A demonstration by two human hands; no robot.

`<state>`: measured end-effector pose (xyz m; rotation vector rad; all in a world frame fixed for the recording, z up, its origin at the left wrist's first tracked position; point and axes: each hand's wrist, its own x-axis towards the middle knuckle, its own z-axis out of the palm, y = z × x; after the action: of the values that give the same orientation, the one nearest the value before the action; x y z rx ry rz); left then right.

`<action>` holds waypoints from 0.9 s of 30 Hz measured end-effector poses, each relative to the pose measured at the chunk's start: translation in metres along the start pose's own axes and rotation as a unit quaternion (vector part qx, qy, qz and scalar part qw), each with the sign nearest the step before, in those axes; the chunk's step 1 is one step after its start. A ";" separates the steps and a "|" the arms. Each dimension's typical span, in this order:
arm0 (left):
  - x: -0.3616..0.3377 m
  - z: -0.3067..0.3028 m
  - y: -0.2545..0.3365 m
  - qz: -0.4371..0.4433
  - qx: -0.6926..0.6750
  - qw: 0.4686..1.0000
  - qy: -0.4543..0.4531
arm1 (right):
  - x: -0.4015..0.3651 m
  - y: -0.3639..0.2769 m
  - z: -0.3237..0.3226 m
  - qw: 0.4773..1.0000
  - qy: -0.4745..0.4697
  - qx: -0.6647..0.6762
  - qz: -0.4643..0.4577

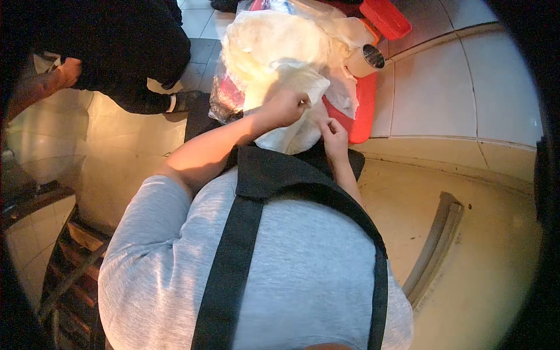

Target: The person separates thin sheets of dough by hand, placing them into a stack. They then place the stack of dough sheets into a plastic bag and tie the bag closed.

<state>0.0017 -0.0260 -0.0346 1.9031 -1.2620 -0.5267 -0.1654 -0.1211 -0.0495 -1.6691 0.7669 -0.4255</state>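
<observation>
A pale, thin, floppy sheet [291, 133] lies in front of my chest, partly lifted between my hands. My left hand [287, 107] is closed on its upper part, the fingers curled inward. My right hand [333, 133] pinches its right edge, thumb and fingertips together. Beyond my hands rests a larger pile of similar pale, round sheets [277, 41], on and beside clear plastic. What the sheets are made of cannot be told.
A red tray [365, 111] lies to the right, with a metal-lined cup [366, 60] near it and a red container [386, 17] behind. Another person [111, 52] in dark clothing is at the upper left. A tiled wall [431, 87] rises at the right.
</observation>
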 end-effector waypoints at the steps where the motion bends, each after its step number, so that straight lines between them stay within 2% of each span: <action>1: -0.003 0.009 -0.003 0.015 -0.034 0.999 -0.002 | 0.001 -0.001 0.003 0.999 0.014 0.043 0.000; 3: -0.011 0.008 0.010 0.006 -0.036 0.999 -0.013 | 0.006 -0.021 0.015 0.991 0.043 0.129 -0.002; 4: -0.013 0.006 0.014 0.001 -0.036 0.999 -0.018 | 0.008 -0.019 0.011 0.994 0.034 0.103 -0.003; 5: -0.015 0.005 0.012 -0.011 -0.053 0.998 0.026 | 0.010 -0.017 0.006 0.997 0.024 0.077 -0.004; 8: -0.009 -0.008 0.005 -0.028 0.000 0.998 0.050 | 0.013 -0.010 0.004 0.999 0.013 0.037 -0.019; 12: -0.007 -0.008 0.020 -0.039 -0.105 0.993 0.036 | 0.006 -0.023 0.013 0.999 -0.017 0.006 -0.032; 13: -0.005 -0.008 0.020 -0.032 -0.090 0.994 0.049 | 0.002 -0.035 0.011 0.998 -0.018 -0.053 -0.039; 16: 0.001 -0.011 0.011 -0.011 -0.042 0.996 0.076 | 0.001 -0.020 -0.001 0.999 0.005 -0.017 -0.039; 19: 0.001 -0.010 0.003 0.010 0.002 0.998 0.063 | 0.004 -0.007 -0.010 0.998 0.010 -0.054 -0.009; 22: -0.011 -0.003 0.013 0.023 -0.001 0.999 0.028 | 0.012 -0.022 0.015 0.993 0.070 0.059 -0.072; 24: -0.016 -0.005 0.023 0.040 -0.013 0.999 0.013 | 0.014 -0.028 0.009 0.997 0.049 -0.006 -0.055; 27: -0.013 -0.011 0.004 0.012 -0.017 0.997 0.074 | 0.015 -0.022 -0.001 0.998 0.044 -0.027 -0.022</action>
<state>0.0014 -0.0106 -0.0260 1.8598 -1.1708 -0.3858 -0.1492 -0.1299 -0.0300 -1.7285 0.8138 -0.5166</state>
